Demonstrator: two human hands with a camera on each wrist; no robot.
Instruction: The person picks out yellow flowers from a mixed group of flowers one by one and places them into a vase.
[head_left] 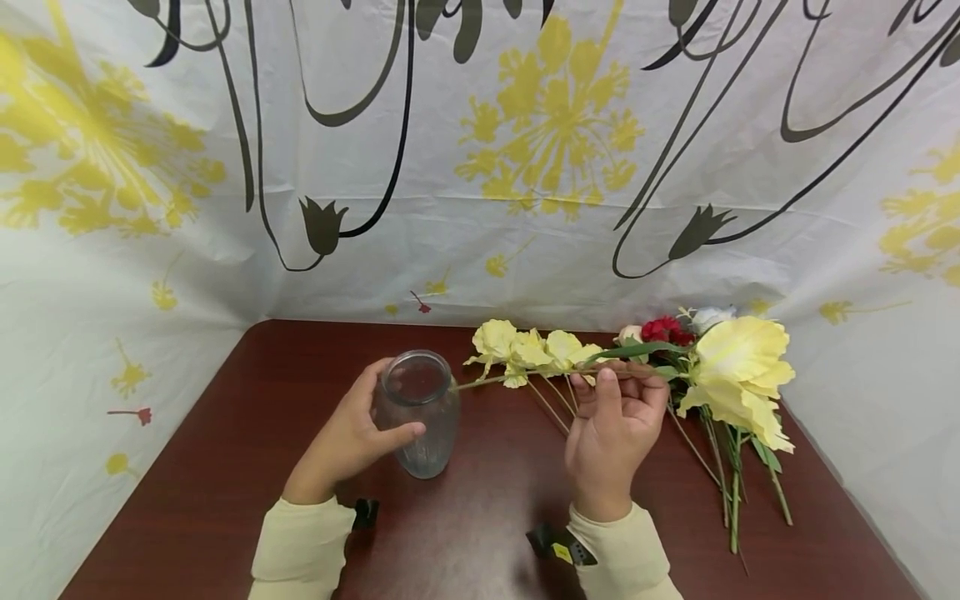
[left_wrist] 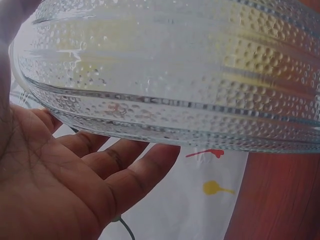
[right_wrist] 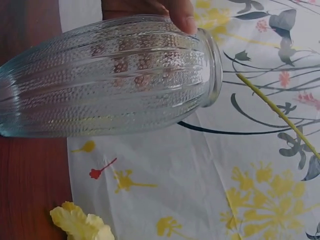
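Observation:
My left hand (head_left: 348, 442) grips a clear ribbed glass vase (head_left: 433, 437) at its side, thumb across the front and fingers behind. Dimpled glass fills much of the left wrist view, with the fingers (left_wrist: 132, 180) against its side. A large yellow artificial flower (head_left: 738, 375) with a long green leaf extends to the right of my right hand (head_left: 611, 437), which pinches its stem between thumb and fingers. That stem points left toward the vase. In the right wrist view, the tip of the stem (right_wrist: 275, 110) is just outside the vase's mouth (right_wrist: 215, 67).
Smaller yellow blooms (head_left: 525, 348) on thin stems lie behind the right hand. A red flower (head_left: 667, 330), a white one (head_left: 711, 317) and several green stems (head_left: 735, 500) lie at the table's right. A patterned cloth (head_left: 420, 250) hangs behind the dark red table (head_left: 225, 467).

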